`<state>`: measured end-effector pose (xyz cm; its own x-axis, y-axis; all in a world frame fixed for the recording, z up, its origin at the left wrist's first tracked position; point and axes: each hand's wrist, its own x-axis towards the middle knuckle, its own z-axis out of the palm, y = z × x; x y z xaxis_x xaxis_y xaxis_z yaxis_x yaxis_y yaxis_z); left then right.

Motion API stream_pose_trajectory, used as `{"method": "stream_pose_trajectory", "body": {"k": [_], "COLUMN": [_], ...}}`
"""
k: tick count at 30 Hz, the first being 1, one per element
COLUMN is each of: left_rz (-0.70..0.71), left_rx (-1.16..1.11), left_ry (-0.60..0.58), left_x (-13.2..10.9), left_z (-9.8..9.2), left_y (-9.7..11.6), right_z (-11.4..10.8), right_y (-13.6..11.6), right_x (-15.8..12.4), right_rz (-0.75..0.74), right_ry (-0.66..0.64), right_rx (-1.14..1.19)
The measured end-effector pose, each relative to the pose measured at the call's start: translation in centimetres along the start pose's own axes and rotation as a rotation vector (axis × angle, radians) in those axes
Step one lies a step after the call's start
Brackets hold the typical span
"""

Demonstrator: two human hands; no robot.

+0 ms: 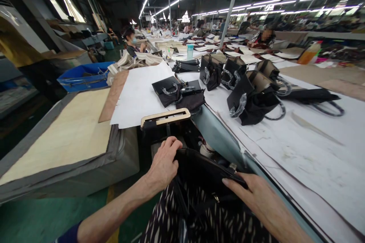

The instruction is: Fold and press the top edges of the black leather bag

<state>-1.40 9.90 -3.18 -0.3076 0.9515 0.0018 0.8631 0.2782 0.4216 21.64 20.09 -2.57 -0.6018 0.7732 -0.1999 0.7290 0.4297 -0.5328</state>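
Note:
A black handbag [199, 171] lies over my lap, its mouth spread apart between my hands. My left hand [167, 161] grips the bag's upper left corner, fingers curled over the edge. At the right end of the rim, my right hand [251, 188] pinches the edge, thumb on the inner side and the other fingers hidden behind it. A small metal fitting [216, 197] shows on the bag. Just beyond my left hand stands a pale, slotted bar-shaped frame [165, 117], with dark material below it.
Black handbags with plastic-wrapped handles [251, 98] stand on the white-covered table [308, 148] at right. More black bag pieces [179, 91] lie ahead. At left are a padded bench [65, 129] and a blue tub [85, 78]. Several people sit farther back.

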Motion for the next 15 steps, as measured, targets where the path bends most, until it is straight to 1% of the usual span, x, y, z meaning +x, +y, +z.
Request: {"method": "stream_pose_trajectory", "body": {"k": [3,6,12,15], "left_rz": [0.042,0.080,0.084,0.096], "left_rx": [-0.020,-0.014,0.155,0.168], "left_ry": [-0.053,-0.071,-0.164,-0.158], "left_x": [0.3,0.6,1.5,1.7], "left_z": [0.2,0.1,-0.6,-0.4], "left_y": [-0.1,-0.3,-0.4,-0.5], "right_z": [-0.1,-0.1,-0.1,0.0], "right_y": [-0.2,-0.4,-0.3,-0.1], "right_x": [-0.2,-0.3,-0.1,-0.1], "right_rz": [0.006,0.015,0.020,0.005], "right_ry": [-0.012,0.000,0.005,0.012], "right_rx": [-0.005,-0.021,-0.023,-0.016]}}
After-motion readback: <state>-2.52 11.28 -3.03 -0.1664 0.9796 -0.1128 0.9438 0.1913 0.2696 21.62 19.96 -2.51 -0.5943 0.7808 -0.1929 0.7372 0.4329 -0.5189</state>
